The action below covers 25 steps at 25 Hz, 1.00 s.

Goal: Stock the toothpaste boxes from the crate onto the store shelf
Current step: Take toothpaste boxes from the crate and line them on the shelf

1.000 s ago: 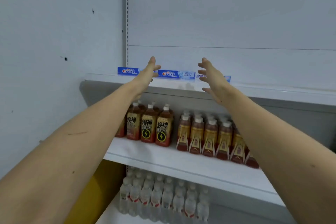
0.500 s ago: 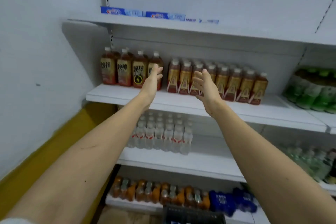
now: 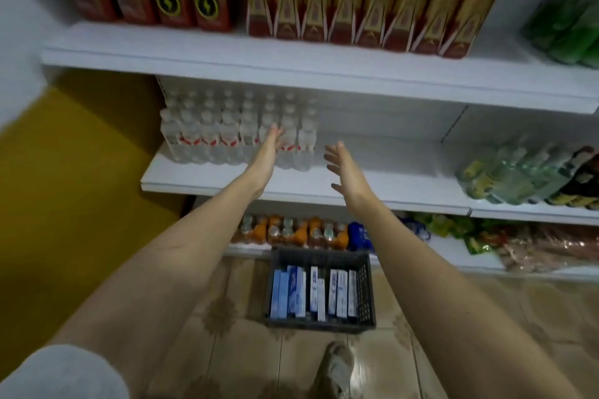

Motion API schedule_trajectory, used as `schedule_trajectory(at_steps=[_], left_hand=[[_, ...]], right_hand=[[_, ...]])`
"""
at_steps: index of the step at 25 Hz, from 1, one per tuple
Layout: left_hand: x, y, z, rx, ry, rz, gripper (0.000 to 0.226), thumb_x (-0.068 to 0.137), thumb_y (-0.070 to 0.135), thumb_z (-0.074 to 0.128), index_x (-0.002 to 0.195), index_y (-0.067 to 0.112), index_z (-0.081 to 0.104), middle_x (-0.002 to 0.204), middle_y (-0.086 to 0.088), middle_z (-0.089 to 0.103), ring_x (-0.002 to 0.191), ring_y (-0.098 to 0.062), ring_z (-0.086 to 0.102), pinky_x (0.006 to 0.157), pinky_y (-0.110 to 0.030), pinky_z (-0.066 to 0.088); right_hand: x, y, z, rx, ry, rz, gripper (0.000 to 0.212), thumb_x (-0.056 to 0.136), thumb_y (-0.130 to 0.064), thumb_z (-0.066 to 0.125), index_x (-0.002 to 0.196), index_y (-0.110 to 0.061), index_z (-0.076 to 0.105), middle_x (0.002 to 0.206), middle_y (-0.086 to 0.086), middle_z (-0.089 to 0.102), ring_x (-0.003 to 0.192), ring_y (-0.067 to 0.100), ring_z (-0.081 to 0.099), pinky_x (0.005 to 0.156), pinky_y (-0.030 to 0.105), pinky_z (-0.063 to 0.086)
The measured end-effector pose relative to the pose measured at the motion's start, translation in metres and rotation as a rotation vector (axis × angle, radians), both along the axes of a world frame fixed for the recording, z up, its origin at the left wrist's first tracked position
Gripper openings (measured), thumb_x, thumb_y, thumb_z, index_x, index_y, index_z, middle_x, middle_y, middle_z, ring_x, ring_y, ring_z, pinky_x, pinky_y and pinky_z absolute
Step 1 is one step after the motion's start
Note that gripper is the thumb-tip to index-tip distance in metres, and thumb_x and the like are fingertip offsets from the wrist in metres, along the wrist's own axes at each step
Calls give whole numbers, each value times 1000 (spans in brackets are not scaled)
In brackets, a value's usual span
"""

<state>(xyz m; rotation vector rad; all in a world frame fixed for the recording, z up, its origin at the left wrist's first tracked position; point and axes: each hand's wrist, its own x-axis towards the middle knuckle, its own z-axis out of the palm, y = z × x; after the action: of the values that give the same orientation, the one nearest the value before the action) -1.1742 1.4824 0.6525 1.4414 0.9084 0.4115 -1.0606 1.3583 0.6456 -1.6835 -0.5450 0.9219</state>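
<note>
A dark plastic crate (image 3: 368, 293) stands on the tiled floor below the shelves, holding several blue and white toothpaste boxes (image 3: 312, 293) on end. My left hand (image 3: 267, 152) and my right hand (image 3: 345, 168) are stretched forward, both empty with fingers apart, palms facing each other. They hover in front of the shelf of water bottles, well above the crate. The top shelf with the toothpaste boxes placed earlier is out of view.
White store shelves (image 3: 291, 65) hold brown tea bottles (image 3: 356, 0), clear water bottles (image 3: 233, 133), orange drink bottles (image 3: 291, 232) and green bottles (image 3: 570, 19). A yellow wall panel (image 3: 64, 188) is on the left. My shoe (image 3: 337, 369) stands behind the crate.
My view has tilted down from the top shelf to the floor and crate. Both empty hands have dropped from the top shelf to the level of the water bottles.
</note>
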Motion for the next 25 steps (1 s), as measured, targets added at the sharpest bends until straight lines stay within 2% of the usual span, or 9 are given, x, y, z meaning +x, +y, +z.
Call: schedule_trajectory(at_steps=[6,10,13,15,16,18,20,23,25], left_hand=[[43,-31,-136,-185,262,14,63,100,61,14,148,28,38,151,-4,42,142,-25,32,115,-50,18],[51,-42,-228,-268,359,11,62,100,59,19,141,22,46,140,-2,52,128,-20,47,112,-47,29],[45,-44,-307,-248,508,1,41,104,39,32,129,17,54,129,-3,56,111,-17,54,99,-36,42],[42,-36,-384,-260,580,18,28,103,23,38,121,12,57,112,-7,60,84,-9,54,73,-24,44],[38,-33,-424,-274,601,43,27,102,17,41,122,9,57,104,-6,61,74,-5,50,64,-18,41],[30,-29,-505,-292,661,61,32,100,6,44,129,3,55,102,-3,60,69,-1,45,56,-7,38],[17,-31,-588,-318,708,20,36,99,4,43,134,6,51,109,-3,53,68,0,44,49,-1,38],[-2,-35,-684,-387,761,-12,40,98,6,46,137,12,47,116,-1,54,72,-5,50,56,-11,43],[-8,-40,-737,-439,749,44,41,96,5,51,137,11,46,116,-5,60,85,-14,57,67,-22,48]], right_hand=[[44,-41,-126,-276,221,5,56,102,-53,27,147,-23,39,146,2,46,125,18,45,99,35,30],[59,-47,-217,-390,339,-28,61,99,-58,31,150,-25,36,154,5,37,141,26,34,117,47,24],[41,-46,-290,-501,436,-11,55,103,-48,33,149,-18,38,153,5,38,140,24,35,113,36,26],[19,-38,-353,-553,499,15,50,103,-43,34,145,-17,42,148,6,43,137,24,38,106,32,29],[7,-35,-386,-576,515,5,47,103,-40,35,143,-16,45,141,7,49,130,23,44,101,31,33],[-10,-27,-461,-618,514,-46,40,104,-35,39,134,-13,52,115,5,58,103,16,54,85,24,40],[-21,-22,-547,-680,455,-63,36,103,-32,43,129,-11,54,96,-2,55,85,10,50,77,23,39],[-21,-15,-658,-766,325,16,36,99,-32,50,128,-10,54,101,3,58,85,17,57,74,27,44],[-15,-5,-720,-797,270,47,37,97,-29,53,130,-11,52,103,5,58,72,13,56,61,23,44]])
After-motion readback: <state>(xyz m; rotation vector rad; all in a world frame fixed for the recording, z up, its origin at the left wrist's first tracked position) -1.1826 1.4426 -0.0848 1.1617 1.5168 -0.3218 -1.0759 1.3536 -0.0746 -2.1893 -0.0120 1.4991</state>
